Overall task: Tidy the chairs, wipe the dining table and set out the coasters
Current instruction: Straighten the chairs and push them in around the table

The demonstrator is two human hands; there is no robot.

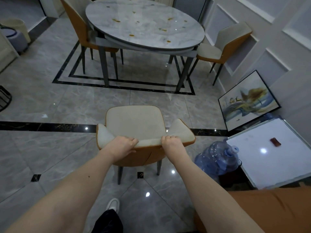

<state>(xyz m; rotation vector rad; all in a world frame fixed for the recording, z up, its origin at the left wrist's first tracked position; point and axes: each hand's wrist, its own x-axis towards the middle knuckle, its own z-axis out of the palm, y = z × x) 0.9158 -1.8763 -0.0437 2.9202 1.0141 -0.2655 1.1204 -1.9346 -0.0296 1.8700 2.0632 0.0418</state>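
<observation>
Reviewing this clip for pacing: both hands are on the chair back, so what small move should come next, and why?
Probably push the chair forward toward the dining table. The left hand and right hand already grip its backrest, its seat faces the table, and bare floor separates them, while the near side has no chair tucked in.

We lose the far rim of the dining table past the top edge, and the chair left of that table is cut there too, its seat hidden under the tabletop. We cannot tell what the small orange marks on the table are. Nearer us than the table, the fingertips of the left hand and right hand curl out of sight over the backrest of the near chair, whose front legs its seat covers.
</observation>
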